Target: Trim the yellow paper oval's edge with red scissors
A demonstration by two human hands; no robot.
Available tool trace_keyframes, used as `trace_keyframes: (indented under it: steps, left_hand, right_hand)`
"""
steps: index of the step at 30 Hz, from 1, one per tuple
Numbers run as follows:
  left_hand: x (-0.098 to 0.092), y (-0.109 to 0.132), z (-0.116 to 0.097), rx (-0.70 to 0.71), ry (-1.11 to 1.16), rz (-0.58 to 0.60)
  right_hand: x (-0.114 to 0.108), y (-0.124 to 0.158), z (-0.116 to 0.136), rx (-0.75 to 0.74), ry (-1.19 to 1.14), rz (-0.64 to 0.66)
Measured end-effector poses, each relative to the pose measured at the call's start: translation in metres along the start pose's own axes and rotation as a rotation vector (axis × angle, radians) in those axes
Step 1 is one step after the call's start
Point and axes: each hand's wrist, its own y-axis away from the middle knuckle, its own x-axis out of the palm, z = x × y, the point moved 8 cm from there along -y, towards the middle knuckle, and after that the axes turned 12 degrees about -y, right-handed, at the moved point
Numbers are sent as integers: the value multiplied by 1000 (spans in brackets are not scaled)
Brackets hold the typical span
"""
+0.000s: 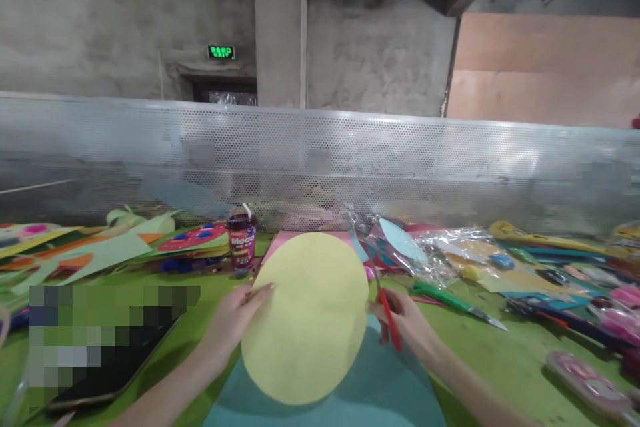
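My left hand (236, 317) pinches the left edge of a large pale yellow paper circle (307, 317) and holds it up, tilted, over a teal sheet (370, 387). My right hand (407, 321) is closed round red-handled scissors (386, 310), whose blades point up and away beside the circle's right edge. A pink sheet (280, 240) shows behind the circle's top.
A dark drink cup (242, 243) with a straw stands behind the circle. Coloured paper cut-outs (100, 247) lie at the left, plastic craft packets (450, 253) and a green utility knife (453, 300) at the right. A phone (110, 373) lies at the front left. A perforated metal screen (320, 160) closes the back.
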Motion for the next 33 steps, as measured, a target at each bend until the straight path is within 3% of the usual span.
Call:
trace_keyframes:
  steps: [6,33]
  left_hand:
    - [0,5,-2,-70,51,13]
    - [-3,12,-12,18,-70,-29]
  right_hand:
    - [-1,3,-5,65,80,3]
    - [12,7,-12,70,110,68]
